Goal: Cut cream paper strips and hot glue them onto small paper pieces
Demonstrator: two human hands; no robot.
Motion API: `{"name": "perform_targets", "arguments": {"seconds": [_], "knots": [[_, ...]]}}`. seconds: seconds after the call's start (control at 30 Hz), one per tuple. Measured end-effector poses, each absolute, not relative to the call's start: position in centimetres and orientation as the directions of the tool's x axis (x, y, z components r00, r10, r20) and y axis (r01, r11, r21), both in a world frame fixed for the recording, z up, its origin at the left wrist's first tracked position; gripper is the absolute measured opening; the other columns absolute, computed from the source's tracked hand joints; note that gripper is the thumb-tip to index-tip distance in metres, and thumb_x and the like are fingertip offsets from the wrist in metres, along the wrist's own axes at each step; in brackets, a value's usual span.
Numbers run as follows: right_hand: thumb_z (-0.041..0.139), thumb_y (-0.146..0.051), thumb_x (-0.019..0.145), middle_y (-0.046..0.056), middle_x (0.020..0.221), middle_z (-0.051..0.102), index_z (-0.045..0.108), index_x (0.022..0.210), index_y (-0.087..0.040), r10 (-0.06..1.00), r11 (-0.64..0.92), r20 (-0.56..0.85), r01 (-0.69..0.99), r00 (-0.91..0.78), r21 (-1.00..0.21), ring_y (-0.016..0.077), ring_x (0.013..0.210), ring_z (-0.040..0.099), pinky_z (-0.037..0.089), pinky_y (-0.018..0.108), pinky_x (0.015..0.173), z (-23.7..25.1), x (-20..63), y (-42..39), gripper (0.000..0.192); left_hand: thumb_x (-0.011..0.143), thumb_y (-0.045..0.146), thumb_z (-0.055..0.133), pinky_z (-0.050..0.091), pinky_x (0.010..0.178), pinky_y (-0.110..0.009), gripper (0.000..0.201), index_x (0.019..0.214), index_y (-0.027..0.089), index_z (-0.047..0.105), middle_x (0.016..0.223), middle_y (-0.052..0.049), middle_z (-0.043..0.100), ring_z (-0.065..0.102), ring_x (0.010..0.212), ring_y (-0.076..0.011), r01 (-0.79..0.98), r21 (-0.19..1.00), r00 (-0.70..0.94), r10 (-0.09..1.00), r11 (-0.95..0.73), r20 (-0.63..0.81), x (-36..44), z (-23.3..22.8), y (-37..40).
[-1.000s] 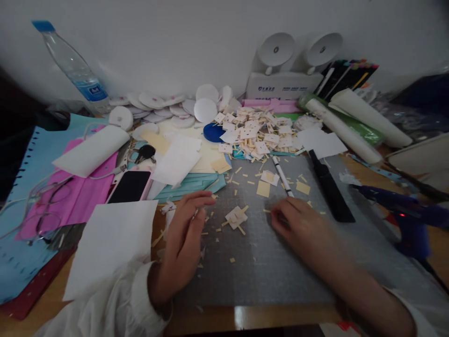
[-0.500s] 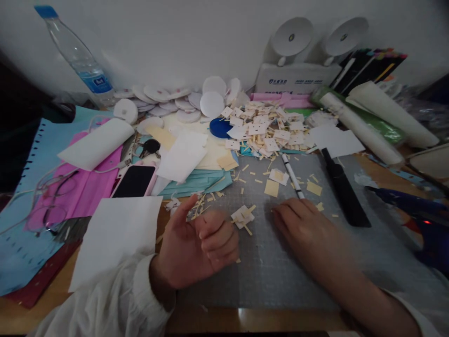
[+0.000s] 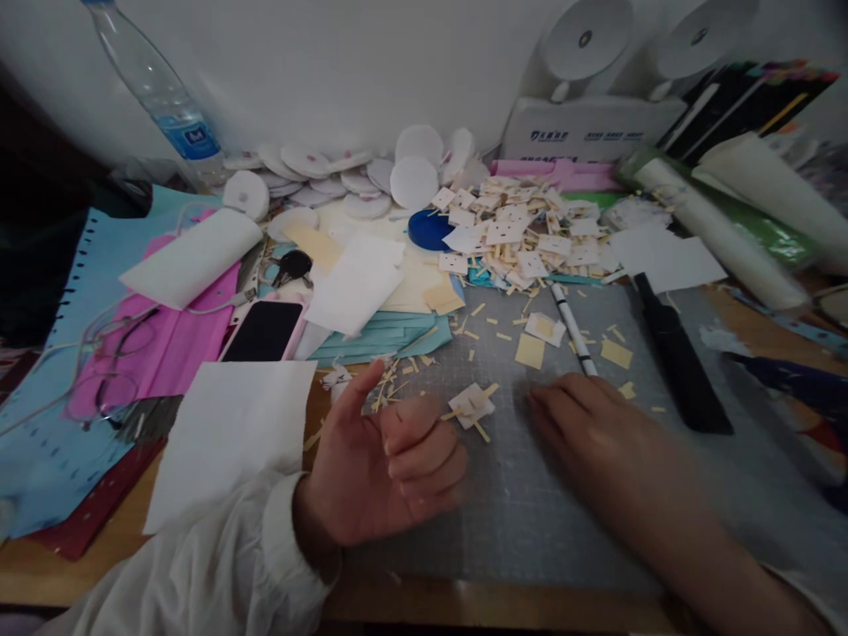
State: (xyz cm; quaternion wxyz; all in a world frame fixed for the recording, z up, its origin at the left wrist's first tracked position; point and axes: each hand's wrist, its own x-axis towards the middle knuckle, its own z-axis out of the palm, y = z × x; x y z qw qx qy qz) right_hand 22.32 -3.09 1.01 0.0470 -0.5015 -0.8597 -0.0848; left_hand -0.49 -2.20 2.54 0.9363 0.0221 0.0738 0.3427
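My left hand (image 3: 384,468) is curled loosely, holding nothing I can see; my right hand (image 3: 596,428) lies flat on the cutting mat (image 3: 530,521). Between them sits the small card square (image 3: 472,405); a careless sweep could scatter it among the paper scraps (image 3: 397,375).

Left hand (image 3: 388,468): turned from flat, palm-down, to palm-up with fingers curled beside the paper scrap cluster (image 3: 472,405) on the cutting mat (image 3: 530,512); right hand (image 3: 596,424) flattened further there.

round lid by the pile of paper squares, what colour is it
Dark blue: the round lid shows in the head view.
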Motion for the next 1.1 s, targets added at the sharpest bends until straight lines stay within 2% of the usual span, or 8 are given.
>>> {"name": "perform_targets", "arguments": {"seconds": [0.17,0.27,0.37,0.47,0.53,0.7,0.97,1.1], "knots": [[0.042,-0.015,0.091,0.006,0.069,0.054,0.059,0.072,-0.015,0.851,0.454,0.238,0.883,-0.469,0.119,0.0231,0.066,0.054,0.043,0.035,0.056,0.6,22.1,-2.6,0.025,0.089,0.063,0.015,0.021,0.049,-0.025,0.062,0.05,0.017,0.031,0.045,0.003,0.026,0.027,0.045,-0.0097,-0.631,0.105,0.762,0.639,0.769,-0.102,-0.5,2.4,-2.2],[0.042,-0.022,0.093,0.007,0.078,0.06,0.059,0.08,-0.015,0.875,0.432,0.253,0.902,-0.412,-0.024,0.0227,0.072,0.058,0.046,0.035,0.063,0.2,22.6,-2.1,0.023,0.089,0.062,0.022,0.022,0.049,-0.025,0.06,0.05,0.017,0.031,0.045,0.004,0.027,0.028,0.046,-0.0099,-0.631,0.118,0.762,0.641,0.767,-0.088,-0.6,2.3,-2.2],[0.042,-0.032,0.094,0.006,0.084,0.064,0.058,0.09,-0.017,0.905,0.365,0.305,0.908,-0.295,-0.207,0.0202,0.074,0.062,0.047,0.033,0.065,0.6,23.0,-2.0,0.023,0.086,0.056,0.04,0.021,0.049,-0.024,0.052,0.052,0.017,0.032,0.047,0.004,0.029,0.028,0.046,-0.0092,-0.64,0.134,0.755,0.652,0.756,-0.068,-0.6,2.2,-2.3],[0.044,-0.038,0.094,0.003,0.081,0.067,0.059,0.094,-0.019,0.922,0.274,0.353,0.913,-0.159,-0.303,0.0178,0.068,0.064,0.047,0.029,0.06,1.7,23.0,-2.3,0.024,0.077,0.038,0.063,0.023,0.049,-0.022,0.041,0.058,0.018,0.033,0.05,0.006,0.031,0.027,0.047,-0.0081,-0.655,0.162,0.745,0.667,0.738,-0.029,-0.5,2.1,-2.5],[0.046,-0.043,0.093,0.002,0.082,0.068,0.06,0.095,-0.022,0.931,0.202,0.358,0.917,-0.071,-0.343,0.0173,0.068,0.066,0.046,0.027,0.057,2.3,22.9,-2.7,0.025,0.074,0.027,0.07,0.026,0.049,-0.021,0.039,0.061,0.018,0.035,0.051,0.007,0.032,0.027,0.047,-0.0077,-0.648,0.195,0.75,0.662,0.736,-0.008,-0.5,2.1,-2.6],[0.049,-0.049,0.089,0.0,0.084,0.069,0.061,0.096,-0.025,0.943,0.101,0.329,0.908,0.042,-0.406,0.0181,0.07,0.066,0.046,0.028,0.059,3.0,22.8,-3.6,0.027,0.077,0.031,0.072,0.029,0.052,-0.021,0.035,0.066,0.018,0.042,0.054,0.007,0.037,0.03,0.047,-0.0067,-0.606,0.274,0.779,0.627,0.747,0.01,-0.7,1.7,-3.0],[0.051,-0.049,0.087,0.0,0.081,0.068,0.062,0.091,-0.024,0.948,0.129,0.317,0.867,0.035,-0.481,0.0158,0.061,0.063,0.05,0.027,0.057,3.7,22.5,-3.8,0.028,0.081,0.032,0.07,0.032,0.053,-0.02,0.026,0.072,0.016,0.05,0.055,0.006,0.037,0.031,0.047,-0.0062,-0.589,0.246,0.799,0.601,0.77,0.031,-0.8,1.4,-3.1],[0.056,-0.041,0.086,-0.001,0.084,0.066,0.062,0.093,-0.026,0.953,0.143,0.299,0.814,0.04,-0.563,0.015,0.066,0.063,0.054,0.026,0.064,4.1,22.2,-4.1,0.017,0.082,0.032,0.067,0.031,0.053,-0.021,0.027,0.071,0.017,0.048,0.054,0.006,0.036,0.032,0.048,-0.0071,-0.588,0.261,0.798,0.601,0.765,0.037,-0.7,1.6,-3.1]]}}
